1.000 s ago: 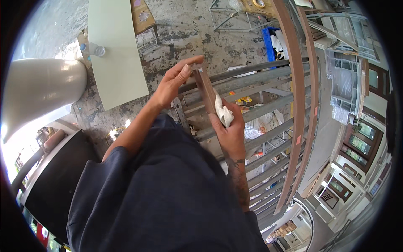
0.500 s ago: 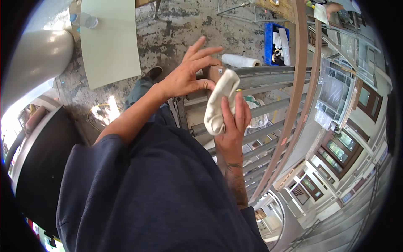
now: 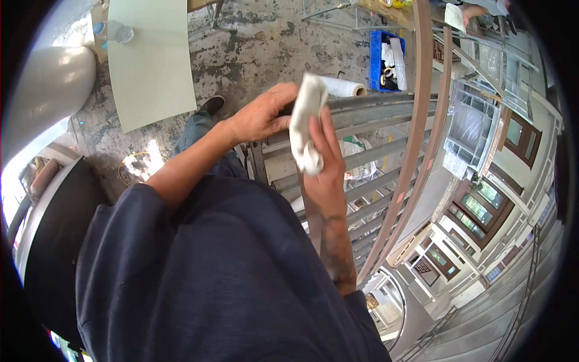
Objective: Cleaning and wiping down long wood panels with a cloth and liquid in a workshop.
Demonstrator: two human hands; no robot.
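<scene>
A folded white cloth (image 3: 306,114), slightly blurred, is in my right hand (image 3: 325,154), which presses it from the right with long, flat fingers. The cloth covers the far end of a brown bar (image 3: 313,220) that runs along the near side of a slatted metal frame. My left hand (image 3: 262,114) is curled at that same end, its thumb and fingers bent about the bar. Its fingertips disappear behind the cloth.
Grey metal slats (image 3: 377,154) stretch rightward to two long brown bars (image 3: 408,145). Beyond lie a roll of clear film (image 3: 341,87) and a blue crate (image 3: 375,60) holding tape rolls. A pale board (image 3: 151,66) with a plastic bottle (image 3: 120,32) is at left. Another person's hand (image 3: 475,12) shows far right.
My left hand's raised, spread fingers have come down and curled at the bar's end. The cloth in my right hand has shifted up and left. The whole view has turned slightly.
</scene>
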